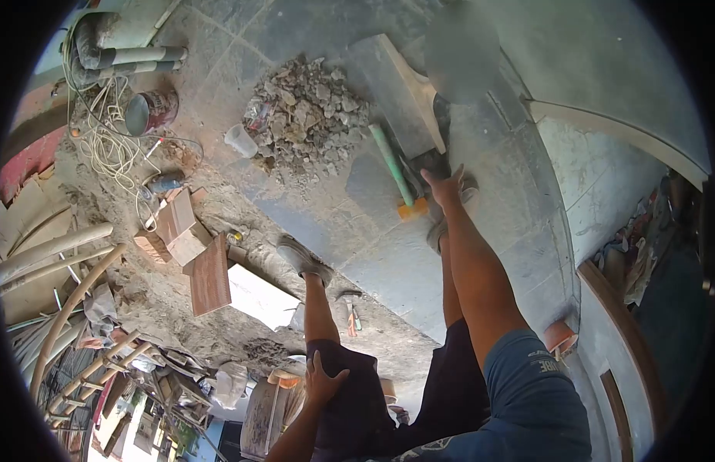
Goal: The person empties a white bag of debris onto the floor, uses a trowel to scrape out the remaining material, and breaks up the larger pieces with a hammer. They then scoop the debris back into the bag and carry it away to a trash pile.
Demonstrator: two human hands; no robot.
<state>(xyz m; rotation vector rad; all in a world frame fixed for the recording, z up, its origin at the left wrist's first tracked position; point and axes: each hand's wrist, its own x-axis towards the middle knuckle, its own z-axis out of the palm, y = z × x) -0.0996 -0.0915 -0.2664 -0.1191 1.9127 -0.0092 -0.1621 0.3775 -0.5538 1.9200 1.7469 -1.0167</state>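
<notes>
My left hand (324,381) rests on the dark cloth over my knee, its fingers spread and nothing in them. My right arm reaches forward, and my right hand (448,187) hangs open, thumb and fingers apart, over the tiled floor (373,262). Just left of it lies a mallet-like tool with a green handle (390,163) and an orange-yellow head (412,209). A dark object (434,162) shows right at my fingertips, by the lower end of a large grey slab (392,92) with a pale broken edge.
A heap of rubble (311,115) lies ahead, with a white cup (240,142) beside it. To the left are a paint tin (151,112), tangled cable (111,150), cardboard boxes (186,235) and a white board (261,296). Hand tools (352,316) lie near my left foot.
</notes>
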